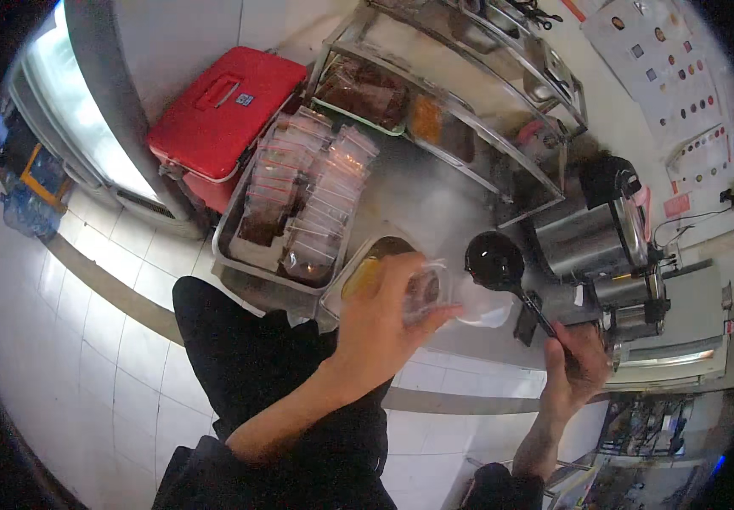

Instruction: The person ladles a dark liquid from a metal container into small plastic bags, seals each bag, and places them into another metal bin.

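A small clear plastic cup (429, 287), with something brown in or behind it, is in my left hand (383, 312), fingers curled round it. My right hand (574, 366) grips the handle of a black ladle (494, 260), whose round bowl is just right of the cup. Below the ladle bowl a whitish bowl or container (485, 307) sits on the steel counter, partly hidden. A tray (335, 298) with yellow and dark contents lies partly behind my left hand. Left of it, a metal tray (230, 245) holds rows of small clear plastic bags (322, 210).
A red cooler box (230, 108) stands at the upper left. A metal rack (526, 162) with trays of brown and orange food (426, 120) runs along the back of the steel counter (399, 185). Steel pots (587, 239) stand at the right; a dark object (525, 325) lies near the ladle handle.
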{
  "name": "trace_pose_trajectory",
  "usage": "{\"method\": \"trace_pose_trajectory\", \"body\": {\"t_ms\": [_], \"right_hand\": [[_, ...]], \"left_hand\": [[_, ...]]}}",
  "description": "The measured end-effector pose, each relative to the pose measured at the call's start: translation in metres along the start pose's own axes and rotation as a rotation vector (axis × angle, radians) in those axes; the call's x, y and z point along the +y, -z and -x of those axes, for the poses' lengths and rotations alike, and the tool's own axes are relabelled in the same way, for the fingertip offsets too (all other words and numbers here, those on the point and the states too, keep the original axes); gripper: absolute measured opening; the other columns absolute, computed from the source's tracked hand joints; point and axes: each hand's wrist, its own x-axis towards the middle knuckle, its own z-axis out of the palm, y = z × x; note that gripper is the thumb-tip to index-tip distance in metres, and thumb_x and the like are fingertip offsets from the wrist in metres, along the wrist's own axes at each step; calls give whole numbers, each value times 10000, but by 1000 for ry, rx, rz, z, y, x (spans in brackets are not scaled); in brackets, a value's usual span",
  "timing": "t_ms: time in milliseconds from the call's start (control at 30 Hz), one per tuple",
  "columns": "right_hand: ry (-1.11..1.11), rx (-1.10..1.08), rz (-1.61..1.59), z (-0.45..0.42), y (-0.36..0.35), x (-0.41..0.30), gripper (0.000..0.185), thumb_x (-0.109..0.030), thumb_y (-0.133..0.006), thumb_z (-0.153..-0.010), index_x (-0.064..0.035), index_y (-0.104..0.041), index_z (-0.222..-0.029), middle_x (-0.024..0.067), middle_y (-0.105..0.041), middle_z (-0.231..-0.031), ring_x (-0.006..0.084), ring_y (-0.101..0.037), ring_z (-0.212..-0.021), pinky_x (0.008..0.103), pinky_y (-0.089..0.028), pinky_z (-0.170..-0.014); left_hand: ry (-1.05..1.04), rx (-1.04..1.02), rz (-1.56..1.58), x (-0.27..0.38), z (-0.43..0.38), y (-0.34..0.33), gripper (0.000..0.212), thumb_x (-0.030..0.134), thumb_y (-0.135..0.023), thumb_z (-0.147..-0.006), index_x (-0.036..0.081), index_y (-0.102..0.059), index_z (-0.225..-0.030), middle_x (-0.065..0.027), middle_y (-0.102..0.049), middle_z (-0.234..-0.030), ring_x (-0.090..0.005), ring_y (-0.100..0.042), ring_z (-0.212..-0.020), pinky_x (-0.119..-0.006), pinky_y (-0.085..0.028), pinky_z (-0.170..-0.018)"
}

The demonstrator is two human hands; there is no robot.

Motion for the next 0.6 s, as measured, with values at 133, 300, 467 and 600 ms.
{"method": "trace_pose_trajectory", "body": {"t_ms": [133,300,467,600], "right_hand": [[-208,-73,-3,11,-2,20,195,-161,-786,-736,-48,-749,-891,66,-615,-726,167,-534,-687,294,-398,-607],[-124,-484,176,33,-60,21,185,-152,-739,-771,-92,-745,-946,63,-623,-700,224,-580,-706,359,-405,-714],[85,-498,285,43,-102,8,237,-189,-751,-766,-121,-727,-992,90,-640,-958,278,-597,-929,459,-403,-914],[254,-589,-218,35,-93,-51,280,-221,-757,-760,-162,-710,-1029,109,-562,-1248,284,-536,-1167,536,-344,-1037]], "left_hand": [[103,-10,-48,-9,26,23,548,271,-852,-700,56,-544,-1099,-132,-635,-980,-255,-657,-836,-344,-534,-730],[162,55,-110,-25,73,57,598,276,-885,-655,47,-549,-1094,-115,-641,-957,-227,-650,-814,-334,-531,-704],[207,-2,-174,-37,91,54,619,323,-900,-604,62,-567,-1055,-111,-634,-933,-290,-655,-806,-366,-529,-685],[147,6,-206,-37,89,54,553,316,-878,-636,80,-577,-1036,-130,-639,-961,-306,-664,-827,-386,-541,-692]]}}
